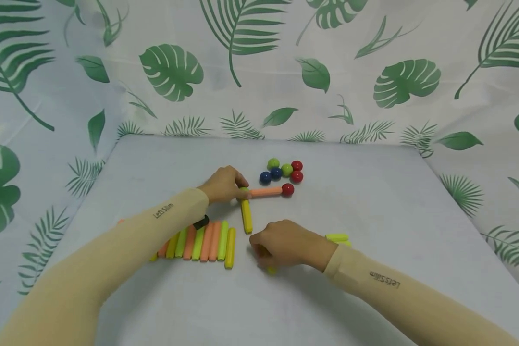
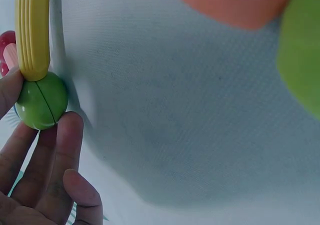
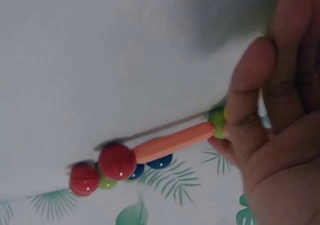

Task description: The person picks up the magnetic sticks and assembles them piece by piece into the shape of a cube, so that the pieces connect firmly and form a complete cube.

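Note:
My left hand (image 1: 224, 184) pinches a green ball (image 2: 42, 102) between thumb and fingers. A yellow stick (image 1: 247, 217) runs from that ball toward me, and an orange stick (image 1: 265, 192) runs right from it to a red ball (image 1: 287, 190). Nearer to me, my right hand (image 1: 287, 244) has curled fingers around another yellow stick (image 1: 271, 271); just a bit of it shows below the fingers, the rest being hidden. In the right wrist view, the orange stick and red ball appear beyond this hand.
Behind the joined pieces sit loose red, green and blue balls (image 1: 276, 173). A row of orange, yellow and green sticks (image 1: 206, 241) lies at left, partly under my left forearm. Yellow-green sticks (image 1: 337, 237) lie by my right wrist. A leaf-patterned cloth (image 1: 251, 96) stands behind.

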Tool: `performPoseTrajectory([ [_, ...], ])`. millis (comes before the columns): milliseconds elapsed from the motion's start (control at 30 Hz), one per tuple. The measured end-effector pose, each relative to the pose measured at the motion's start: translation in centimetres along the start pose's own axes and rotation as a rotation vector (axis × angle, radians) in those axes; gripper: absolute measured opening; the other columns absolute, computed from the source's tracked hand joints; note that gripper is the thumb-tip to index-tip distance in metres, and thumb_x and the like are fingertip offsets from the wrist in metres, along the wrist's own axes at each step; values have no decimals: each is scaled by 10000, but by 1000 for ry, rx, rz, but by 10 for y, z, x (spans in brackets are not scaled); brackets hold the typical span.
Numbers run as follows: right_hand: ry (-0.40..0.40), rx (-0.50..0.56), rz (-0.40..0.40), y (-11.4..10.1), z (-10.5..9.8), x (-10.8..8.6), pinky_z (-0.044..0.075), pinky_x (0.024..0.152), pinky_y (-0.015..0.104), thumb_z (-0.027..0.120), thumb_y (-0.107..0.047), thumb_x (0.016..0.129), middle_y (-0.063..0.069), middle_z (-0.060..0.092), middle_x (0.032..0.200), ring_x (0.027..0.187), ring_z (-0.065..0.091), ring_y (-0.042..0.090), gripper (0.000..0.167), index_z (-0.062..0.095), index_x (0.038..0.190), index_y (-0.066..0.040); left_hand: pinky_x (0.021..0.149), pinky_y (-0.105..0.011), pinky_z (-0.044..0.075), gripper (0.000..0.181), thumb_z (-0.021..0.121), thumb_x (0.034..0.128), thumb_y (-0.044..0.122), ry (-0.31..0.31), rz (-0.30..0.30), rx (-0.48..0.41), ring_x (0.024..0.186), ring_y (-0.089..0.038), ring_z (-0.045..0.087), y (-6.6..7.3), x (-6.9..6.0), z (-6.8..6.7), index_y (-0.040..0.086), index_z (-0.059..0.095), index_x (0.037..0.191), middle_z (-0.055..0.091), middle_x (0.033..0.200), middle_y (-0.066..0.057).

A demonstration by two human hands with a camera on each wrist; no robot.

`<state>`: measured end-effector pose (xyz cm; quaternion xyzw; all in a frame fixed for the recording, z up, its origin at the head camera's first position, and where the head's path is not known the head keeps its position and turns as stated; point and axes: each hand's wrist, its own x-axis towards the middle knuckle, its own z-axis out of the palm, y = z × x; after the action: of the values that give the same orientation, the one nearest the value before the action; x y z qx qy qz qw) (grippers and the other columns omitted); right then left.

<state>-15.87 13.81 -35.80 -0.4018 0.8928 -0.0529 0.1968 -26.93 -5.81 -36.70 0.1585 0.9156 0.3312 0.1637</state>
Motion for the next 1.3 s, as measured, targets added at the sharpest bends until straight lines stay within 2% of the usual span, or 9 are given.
performPoseTrajectory([
  [133,-53,9,203,10,-7,-5,442,617,305,828,-312,831,-78,555,659,640,516,130,259,591,772,-225,939,-381,489,344,813,885,281,-4,-18,0,1081,-226,619,-1,0,-1,91,748,1164,705,1156,-54],
  [267,-77,44,401,30,-18,-8,460,627,310,837,-375,822,-34,600,683,649,571,154,284,629,775,-186,952,-387,483,351,812,886,283,-9,-21,7,1087,-229,618,-1,0,-2,90,750,1173,708,1161,-57],
  [433,-109,140,565,58,-28,-12,451,559,286,799,-432,857,32,639,627,568,630,190,351,660,773,-121,967,-391,479,357,811,886,290,-12,-23,18,1099,-235,617,-2,0,-1,91,751,1177,707,1175,-62],
  [533,-111,182,604,72,-29,-12,462,561,287,774,-451,875,47,650,629,584,640,204,368,667,782,-110,990,-396,465,358,812,885,297,-11,-28,24,1131,-243,606,-4,1,-1,98,752,1176,704,1184,-58],
  [667,-88,236,614,83,-29,-12,494,590,302,754,-451,890,48,659,646,602,633,199,359,701,775,-115,1004,-401,460,369,817,880,306,-9,-33,25,1181,-255,588,-4,2,-1,110,753,1186,698,1190,-50],
  [1000,-28,299,610,93,-32,-9,516,623,314,690,-431,933,50,659,677,645,630,209,350,725,853,-92,1013,-406,458,366,820,877,302,-14,-28,11,1204,-260,580,-3,0,-2,121,757,1189,693,1203,-47],
  [1133,-30,334,604,99,-33,-8,535,637,317,670,-419,949,47,670,697,664,643,203,347,727,864,-87,1011,-404,458,361,819,878,302,-14,-27,4,1195,-253,582,-3,1,-2,126,757,1187,690,1197,-41],
  [1300,-33,374,605,107,-40,-11,540,641,320,609,-502,977,51,679,708,684,653,213,459,733,855,-77,990,-391,467,357,808,889,303,-25,-14,-10,1142,-230,599,-4,1,-2,124,749,1193,694,1167,-26],
])
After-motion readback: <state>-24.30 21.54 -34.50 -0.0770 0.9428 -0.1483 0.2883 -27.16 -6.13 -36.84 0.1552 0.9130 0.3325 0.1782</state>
